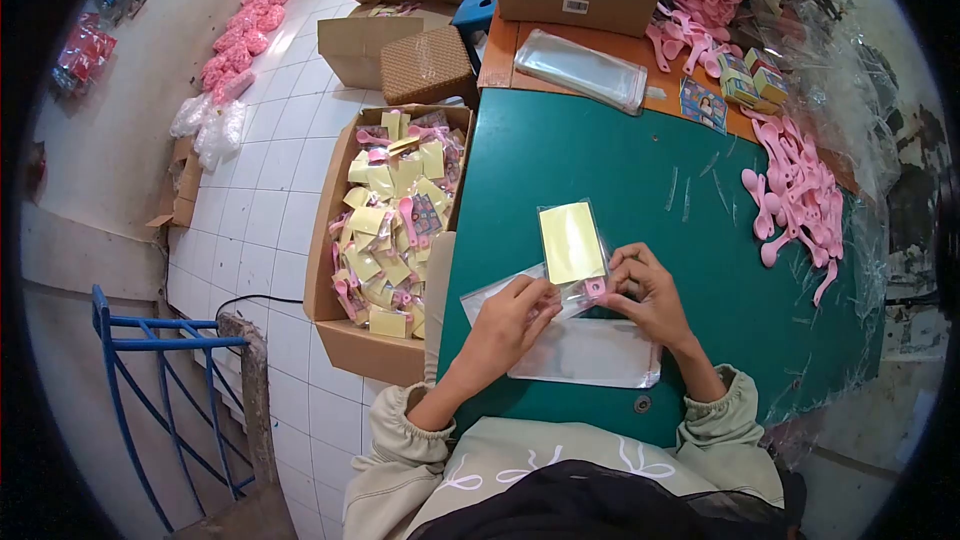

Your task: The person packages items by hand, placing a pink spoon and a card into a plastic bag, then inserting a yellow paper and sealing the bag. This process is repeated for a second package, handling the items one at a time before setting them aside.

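Between my hands is a clear plastic bag (pixel 572 296) with a pale yellow card (pixel 573 243) in its far part. A pink piece with a small hole (pixel 595 287) shows at the bag's near right corner; it resembles the handle end of the pink spoons, and the rest of it is hidden. My left hand (pixel 515 320) pinches the bag's near left edge with thumb and fingers. My right hand (pixel 648 290) is closed on the near right edge, beside the pink piece. Under them on the green table (pixel 700 270) lie clear flat bags (pixel 590 355).
Pink spoons (pixel 800 190) are heaped at the table's right. Another stack of clear bags (pixel 582 70) lies at the back, near small boxes (pixel 752 80). Left of the table stands an open carton (pixel 325 290) full of packed bags. A blue metal rail (pixel 170 345) stands further left.
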{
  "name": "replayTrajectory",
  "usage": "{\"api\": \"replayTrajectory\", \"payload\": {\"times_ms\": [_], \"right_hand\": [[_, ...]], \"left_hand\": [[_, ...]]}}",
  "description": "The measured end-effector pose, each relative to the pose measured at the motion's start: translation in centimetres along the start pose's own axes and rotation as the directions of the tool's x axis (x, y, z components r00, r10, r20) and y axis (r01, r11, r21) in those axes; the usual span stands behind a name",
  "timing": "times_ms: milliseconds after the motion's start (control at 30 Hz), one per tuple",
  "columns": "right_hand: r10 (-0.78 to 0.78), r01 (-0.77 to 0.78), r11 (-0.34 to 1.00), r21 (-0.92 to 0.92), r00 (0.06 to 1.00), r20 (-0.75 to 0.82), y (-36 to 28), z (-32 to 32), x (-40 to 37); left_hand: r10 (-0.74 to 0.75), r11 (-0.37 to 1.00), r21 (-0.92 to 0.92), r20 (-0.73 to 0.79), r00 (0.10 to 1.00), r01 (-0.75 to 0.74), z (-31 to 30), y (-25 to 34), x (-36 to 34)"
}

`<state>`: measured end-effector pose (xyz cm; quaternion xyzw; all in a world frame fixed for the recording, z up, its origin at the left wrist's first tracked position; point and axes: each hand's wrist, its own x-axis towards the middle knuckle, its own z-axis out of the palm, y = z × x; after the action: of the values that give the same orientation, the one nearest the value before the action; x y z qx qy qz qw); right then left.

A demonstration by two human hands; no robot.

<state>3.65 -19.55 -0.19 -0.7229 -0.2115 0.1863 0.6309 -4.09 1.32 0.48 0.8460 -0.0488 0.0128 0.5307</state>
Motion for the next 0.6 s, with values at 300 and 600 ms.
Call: {"api": "replayTrajectory", "payload": {"times_ms": [300,600], "right_hand": [[0.269,-0.242,0.948,0.206,0.957,-0.113,0.2,1.5,0.0],[0.249,-0.214,0.957,0.197,0.952,-0.178,0.7,1.8,0.1]], "left_hand": [[-0.122,0.984,-0.136,-0.015,0.992,0.119,0.8,-1.1,0.4],[-0.254,0.918,-0.337,-0.087,0.963,0.212,1.7,-0.9,0.7]]}}
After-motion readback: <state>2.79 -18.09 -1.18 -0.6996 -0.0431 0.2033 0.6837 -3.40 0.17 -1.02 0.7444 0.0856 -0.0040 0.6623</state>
